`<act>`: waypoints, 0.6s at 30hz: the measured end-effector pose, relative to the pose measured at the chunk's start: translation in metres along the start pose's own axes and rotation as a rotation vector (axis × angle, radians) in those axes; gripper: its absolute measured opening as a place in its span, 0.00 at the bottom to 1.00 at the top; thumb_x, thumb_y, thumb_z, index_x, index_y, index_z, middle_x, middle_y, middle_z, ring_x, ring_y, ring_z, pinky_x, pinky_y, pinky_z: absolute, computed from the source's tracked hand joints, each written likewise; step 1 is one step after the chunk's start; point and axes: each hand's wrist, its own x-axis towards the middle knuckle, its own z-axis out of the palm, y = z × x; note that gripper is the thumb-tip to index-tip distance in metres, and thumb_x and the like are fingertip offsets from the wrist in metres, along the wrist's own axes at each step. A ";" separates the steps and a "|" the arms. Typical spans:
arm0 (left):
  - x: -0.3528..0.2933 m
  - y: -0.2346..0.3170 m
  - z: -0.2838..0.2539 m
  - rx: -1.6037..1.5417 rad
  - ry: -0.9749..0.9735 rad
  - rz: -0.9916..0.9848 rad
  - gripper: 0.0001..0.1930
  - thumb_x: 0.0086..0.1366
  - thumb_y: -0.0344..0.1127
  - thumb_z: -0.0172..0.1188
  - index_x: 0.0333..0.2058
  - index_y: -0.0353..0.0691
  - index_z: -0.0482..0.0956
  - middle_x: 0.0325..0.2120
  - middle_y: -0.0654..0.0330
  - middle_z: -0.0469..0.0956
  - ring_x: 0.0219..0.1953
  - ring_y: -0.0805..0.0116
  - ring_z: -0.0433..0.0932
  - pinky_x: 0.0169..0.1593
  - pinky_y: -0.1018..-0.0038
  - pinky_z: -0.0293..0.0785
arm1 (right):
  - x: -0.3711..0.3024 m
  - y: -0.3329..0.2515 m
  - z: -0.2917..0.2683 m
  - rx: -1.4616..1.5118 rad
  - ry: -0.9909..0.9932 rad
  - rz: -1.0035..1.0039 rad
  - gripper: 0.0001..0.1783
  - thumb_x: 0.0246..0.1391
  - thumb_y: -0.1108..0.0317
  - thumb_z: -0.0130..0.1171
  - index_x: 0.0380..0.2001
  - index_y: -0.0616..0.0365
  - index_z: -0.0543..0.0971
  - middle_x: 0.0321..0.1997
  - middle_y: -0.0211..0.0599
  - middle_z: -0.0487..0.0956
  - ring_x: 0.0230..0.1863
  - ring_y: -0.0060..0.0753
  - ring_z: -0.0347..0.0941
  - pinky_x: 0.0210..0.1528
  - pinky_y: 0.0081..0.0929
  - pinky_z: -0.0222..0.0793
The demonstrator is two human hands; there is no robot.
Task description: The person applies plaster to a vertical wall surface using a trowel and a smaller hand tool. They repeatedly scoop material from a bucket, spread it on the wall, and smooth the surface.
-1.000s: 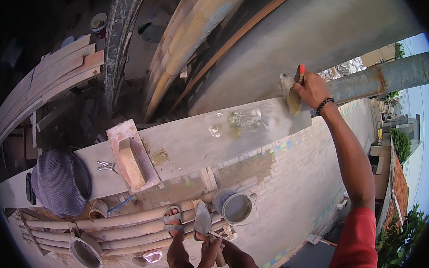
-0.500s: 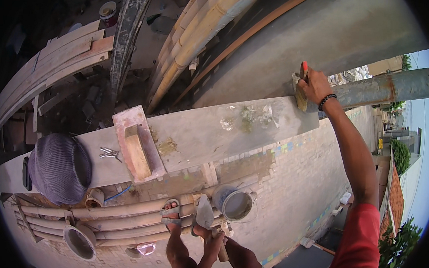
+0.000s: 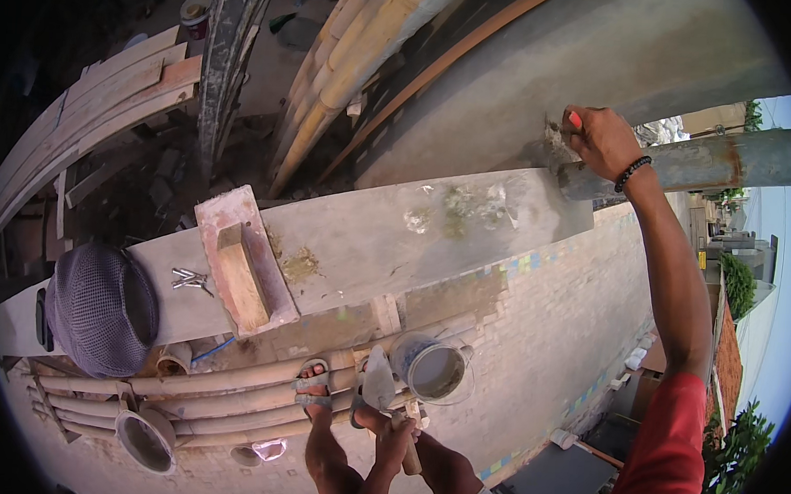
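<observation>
Your knuckles could scrape the metal pipe, just beside your right hand, if the brush slips on the plastered wall; the trowel could also drop toward the bucket, ahead of your left hand, if that grip becomes loose. Your hands are well apart; the right one has fingers curled around the brush, though bristle contact I cannot tell; the left one is wrapped around the trowel's handle, with the blade pointing forward.
</observation>
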 end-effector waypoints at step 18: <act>0.007 0.002 0.007 -0.020 0.038 -0.026 0.14 0.59 0.38 0.60 0.37 0.32 0.73 0.25 0.56 0.77 0.25 0.68 0.78 0.33 0.72 0.76 | 0.018 0.020 -0.013 0.617 -0.186 0.012 0.08 0.43 0.74 0.61 0.31 0.58 0.78 0.22 0.42 0.77 0.26 0.33 0.74 0.32 0.28 0.67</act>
